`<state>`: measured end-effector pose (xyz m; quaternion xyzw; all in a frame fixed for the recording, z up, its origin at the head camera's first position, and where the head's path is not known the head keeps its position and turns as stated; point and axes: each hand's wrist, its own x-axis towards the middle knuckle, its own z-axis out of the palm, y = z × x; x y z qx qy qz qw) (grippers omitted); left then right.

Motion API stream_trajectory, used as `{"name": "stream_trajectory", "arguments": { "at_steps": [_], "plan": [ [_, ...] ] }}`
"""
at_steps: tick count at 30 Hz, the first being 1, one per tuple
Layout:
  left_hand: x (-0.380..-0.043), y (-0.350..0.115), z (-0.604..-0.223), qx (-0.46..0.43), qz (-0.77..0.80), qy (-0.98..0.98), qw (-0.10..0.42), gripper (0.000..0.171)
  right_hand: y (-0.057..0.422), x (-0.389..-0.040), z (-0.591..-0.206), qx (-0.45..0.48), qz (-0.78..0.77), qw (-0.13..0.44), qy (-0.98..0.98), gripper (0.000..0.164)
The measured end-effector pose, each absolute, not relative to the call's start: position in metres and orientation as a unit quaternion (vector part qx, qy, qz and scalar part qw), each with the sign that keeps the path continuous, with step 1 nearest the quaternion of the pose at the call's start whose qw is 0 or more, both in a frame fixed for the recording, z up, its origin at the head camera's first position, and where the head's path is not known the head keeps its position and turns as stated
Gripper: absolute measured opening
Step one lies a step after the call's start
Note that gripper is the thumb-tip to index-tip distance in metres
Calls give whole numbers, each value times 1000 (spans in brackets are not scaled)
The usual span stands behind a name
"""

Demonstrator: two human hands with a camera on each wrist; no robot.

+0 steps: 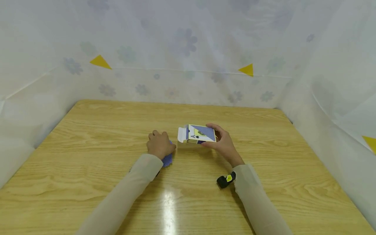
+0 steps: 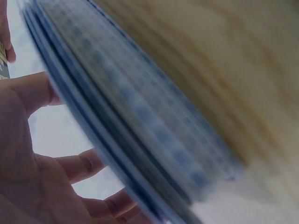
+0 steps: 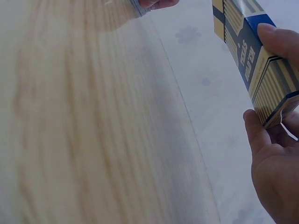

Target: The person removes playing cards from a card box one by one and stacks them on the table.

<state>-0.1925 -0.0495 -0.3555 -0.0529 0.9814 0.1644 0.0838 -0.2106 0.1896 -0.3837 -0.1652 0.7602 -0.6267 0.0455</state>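
Observation:
In the head view my left hand [image 1: 160, 146] is low over the middle of the table, gripping a deck of blue-backed playing cards [image 1: 168, 160] partly hidden under the palm and sleeve. Up close in the left wrist view, the blurred deck [image 2: 117, 98] stands on edge against the thumb and fingers [image 2: 84, 164]. To the right, my right hand [image 1: 225, 145] holds a card box [image 1: 202, 133] above the table, thumb on the near side and fingers at the far side. Its white end flap [image 1: 182, 134] sticks out open toward the left hand. Blue and striped sides of the box [image 3: 254, 56] show in the right wrist view.
The wooden table [image 1: 88, 130] has rounded far corners. White flowered sheeting [image 1: 185, 85] surrounds its back and sides, with yellow triangles [image 1: 101, 62] on it. A black wrist device [image 1: 225, 180] with a yellow mark sits at the right wrist.

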Motion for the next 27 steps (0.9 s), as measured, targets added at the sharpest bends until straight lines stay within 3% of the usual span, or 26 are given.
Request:
{"name": "stream_trajectory", "arguments": {
  "at_steps": [18,27],
  "plan": [
    [-191,-53,-349,-52,179,979,82,56,189,-211,-384,-171,-625,49,760,69],
    [-196,-55,-331,-37,204,975,76,51,189,-210,-385,-176,-624,49,760,69]
  ]
}}
